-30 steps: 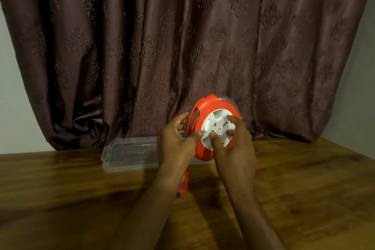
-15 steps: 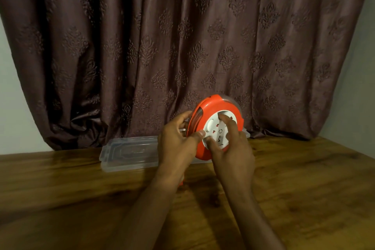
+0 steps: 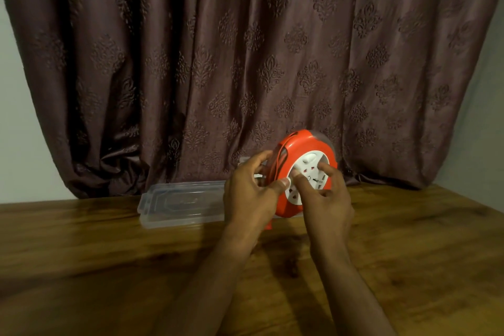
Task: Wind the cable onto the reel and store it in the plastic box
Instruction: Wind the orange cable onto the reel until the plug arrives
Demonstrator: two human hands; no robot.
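An orange cable reel with a white socket face is held upright above the wooden table. My left hand grips its left rim, thumb on the white face. My right hand has its fingers pressed on the white socket face. Orange cable lies in the reel's groove, and a short orange piece hangs below my left hand. A clear plastic box lid lies flat on the table to the left. The box itself is mostly hidden behind my hands and the reel.
The brown wooden table stretches across the whole foreground. A dark patterned curtain hangs right behind it, with pale wall at both sides.
My right hand's fingers have shifted around the white socket face, which has turned. The reel and both hands have drifted slightly right; the left hand keeps its grip.
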